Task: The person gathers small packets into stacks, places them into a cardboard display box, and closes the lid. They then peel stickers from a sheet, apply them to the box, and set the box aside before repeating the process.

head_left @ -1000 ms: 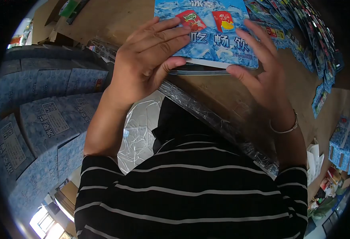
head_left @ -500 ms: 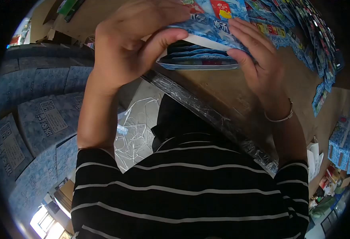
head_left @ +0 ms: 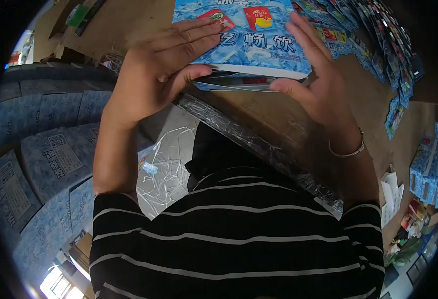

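Note:
A blue ice-patterned cardboard box (head_left: pixel 251 50) with white printed characters and red packet pictures lies on the table in front of me. Its lid is nearly down, with a narrow dark gap along the near edge where the contents barely show. My left hand (head_left: pixel 171 57) rests its fingers across the lid's left part, thumb at the near edge. At the right side, my right hand (head_left: pixel 318 74) holds the lid's corner, fingers along the side and thumb at the front edge.
Blue printed packets (head_left: pixel 386 45) lie fanned in overlapping rows on the table's right side. Blue cartons (head_left: pixel 54 154) are stacked at my left. Clear plastic covers the table edge (head_left: pixel 249 137). White strapping (head_left: pixel 166 169) lies tangled on the floor, and more blue cartons (head_left: pixel 427 169) stand far right.
The lid has come down from a raised tilt to lie flatter over the box, hiding most of the packets inside. Both hands have moved down slightly with it.

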`<state>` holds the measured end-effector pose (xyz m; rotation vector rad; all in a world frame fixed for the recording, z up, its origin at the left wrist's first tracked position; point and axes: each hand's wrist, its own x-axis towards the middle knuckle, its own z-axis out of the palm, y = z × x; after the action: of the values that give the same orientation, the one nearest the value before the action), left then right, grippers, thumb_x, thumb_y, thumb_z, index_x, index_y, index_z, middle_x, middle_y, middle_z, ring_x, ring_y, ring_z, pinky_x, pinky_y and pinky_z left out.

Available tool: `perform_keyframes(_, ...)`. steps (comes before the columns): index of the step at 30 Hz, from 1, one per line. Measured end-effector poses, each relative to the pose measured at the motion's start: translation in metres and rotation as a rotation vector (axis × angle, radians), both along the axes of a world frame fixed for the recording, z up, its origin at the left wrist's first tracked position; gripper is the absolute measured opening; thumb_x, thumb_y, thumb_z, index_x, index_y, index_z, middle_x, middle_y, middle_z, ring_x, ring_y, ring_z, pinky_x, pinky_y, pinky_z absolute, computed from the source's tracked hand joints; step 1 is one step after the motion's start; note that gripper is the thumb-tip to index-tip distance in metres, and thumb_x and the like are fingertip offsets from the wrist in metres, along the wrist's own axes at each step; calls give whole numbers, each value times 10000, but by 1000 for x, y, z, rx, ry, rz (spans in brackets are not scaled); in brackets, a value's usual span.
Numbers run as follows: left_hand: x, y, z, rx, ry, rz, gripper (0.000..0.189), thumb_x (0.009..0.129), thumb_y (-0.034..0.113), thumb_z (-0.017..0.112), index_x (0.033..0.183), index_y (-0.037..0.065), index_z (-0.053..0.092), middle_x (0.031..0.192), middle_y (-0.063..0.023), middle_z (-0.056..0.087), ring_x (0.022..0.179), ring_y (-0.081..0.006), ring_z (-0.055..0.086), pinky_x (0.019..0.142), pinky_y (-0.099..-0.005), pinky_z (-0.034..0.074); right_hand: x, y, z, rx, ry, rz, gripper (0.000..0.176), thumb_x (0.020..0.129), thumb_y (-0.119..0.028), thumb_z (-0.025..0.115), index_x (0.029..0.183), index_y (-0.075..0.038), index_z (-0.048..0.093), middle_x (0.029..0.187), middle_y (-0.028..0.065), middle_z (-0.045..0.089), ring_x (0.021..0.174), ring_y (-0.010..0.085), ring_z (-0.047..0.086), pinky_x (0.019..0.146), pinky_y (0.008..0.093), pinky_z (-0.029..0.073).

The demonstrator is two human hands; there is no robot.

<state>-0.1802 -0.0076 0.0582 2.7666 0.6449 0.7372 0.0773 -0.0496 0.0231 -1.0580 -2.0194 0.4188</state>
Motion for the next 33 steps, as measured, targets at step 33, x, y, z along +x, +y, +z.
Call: perform_keyframes(33, 17, -25, -49, 128, -225, 180, 365, 687, 176, 704, 1026, 58, 636, 1094, -103, 607, 1095, -277, 535, 953, -431, 383, 13, -7, -16, 148, -235, 36, 328, 783, -147, 615, 1101, -71, 603, 1205, 82, 549, 1198, 251, 447, 1017, 432, 281)
